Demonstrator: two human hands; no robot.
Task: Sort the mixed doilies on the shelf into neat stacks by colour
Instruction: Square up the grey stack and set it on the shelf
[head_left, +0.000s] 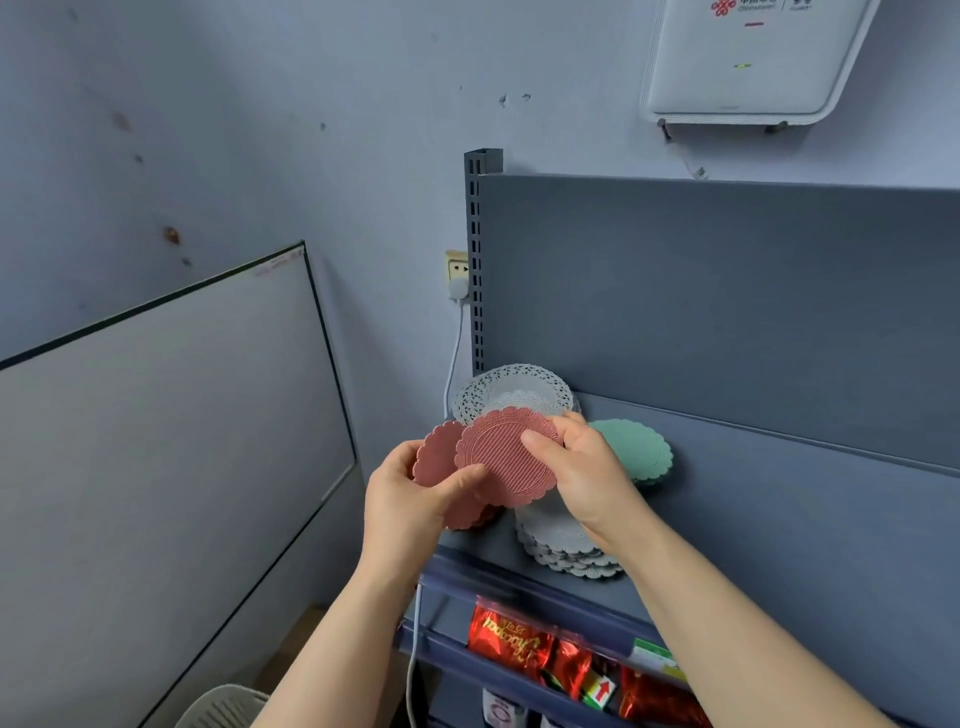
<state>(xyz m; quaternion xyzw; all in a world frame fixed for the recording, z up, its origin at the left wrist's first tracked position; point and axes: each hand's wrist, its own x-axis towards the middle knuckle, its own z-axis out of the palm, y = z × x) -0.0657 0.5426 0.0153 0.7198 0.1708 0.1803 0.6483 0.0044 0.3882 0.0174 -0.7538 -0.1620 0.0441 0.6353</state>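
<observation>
Above the left end of the grey shelf (779, 519), both my hands hold pink doilies. My right hand (582, 467) pinches the front pink doily (506, 454), a round ribbed one with a scalloped edge. My left hand (410, 493) grips a small bunch of pink doilies (436, 457) behind it, thumb on the front one's lower edge. A white lace doily (514, 392) leans against the shelf's back panel. A stack of grey-white doilies (566, 545) lies on the shelf under my right wrist. A green stack (639, 452) lies to the right.
A perforated upright post (475, 260) stands at the shelf's left edge, with a wall socket (457, 270) and white cable beside it. Red snack packets (519, 644) fill the shelf below. A whiteboard (156, 415) leans at left. A white box (748, 57) hangs on the wall.
</observation>
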